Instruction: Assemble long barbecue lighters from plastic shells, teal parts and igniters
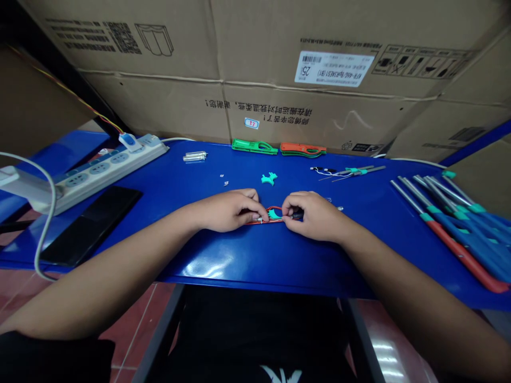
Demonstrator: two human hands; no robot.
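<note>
My left hand [228,210] and my right hand [313,216] meet at the middle of the blue table [255,257], with their fingertips pinching a thin red plastic part [265,221]. A teal piece [273,214] sits on that part, and a small black piece [297,215] lies by my right fingers. My fingers hide most of the red part. A loose teal plastic piece [269,178] lies just beyond my hands. Tiny metal bits [225,183] lie to its left.
Green and orange plastic strips [254,147] lie at the far edge, against cardboard boxes [255,69]. Metal tubes [195,156] and wired rods [347,173] lie nearby. Long blue-and-red rods [451,229] are heaped at right. A power strip [96,173] and black phone [90,226] are at left.
</note>
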